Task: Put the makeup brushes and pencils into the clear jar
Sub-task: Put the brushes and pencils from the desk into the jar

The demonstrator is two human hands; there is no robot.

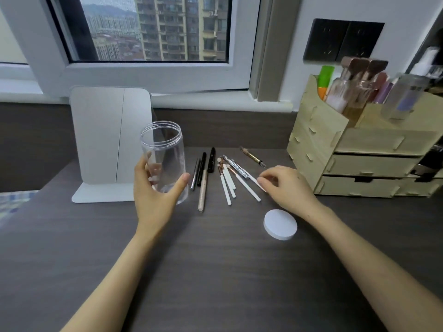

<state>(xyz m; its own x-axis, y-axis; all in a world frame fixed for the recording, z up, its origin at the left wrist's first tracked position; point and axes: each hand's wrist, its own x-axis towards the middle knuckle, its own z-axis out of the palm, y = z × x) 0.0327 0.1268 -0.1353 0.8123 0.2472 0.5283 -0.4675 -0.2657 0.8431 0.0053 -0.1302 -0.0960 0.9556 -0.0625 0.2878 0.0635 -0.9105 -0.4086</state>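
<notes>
The clear jar [165, 149] stands upright and empty on the dark desk, its mouth open. My left hand [153, 195] is wrapped around its lower part. To its right lie several dark pencils [202, 168] and a beige pencil [203, 191]. Beside them is a fan of white-handled makeup brushes [230, 183]. A gold and black pencil [253, 156] lies apart, farther back. My right hand [287, 188] rests on the desk with its fingertips on the end of the rightmost white brush [260, 184]; whether it grips the brush is unclear.
The jar's white lid [280, 224] lies flat near my right wrist. A grey standing mirror [105, 140] is behind the jar. A wooden drawer organiser [359, 159] with bottles fills the right side. A window is behind the desk [215, 259].
</notes>
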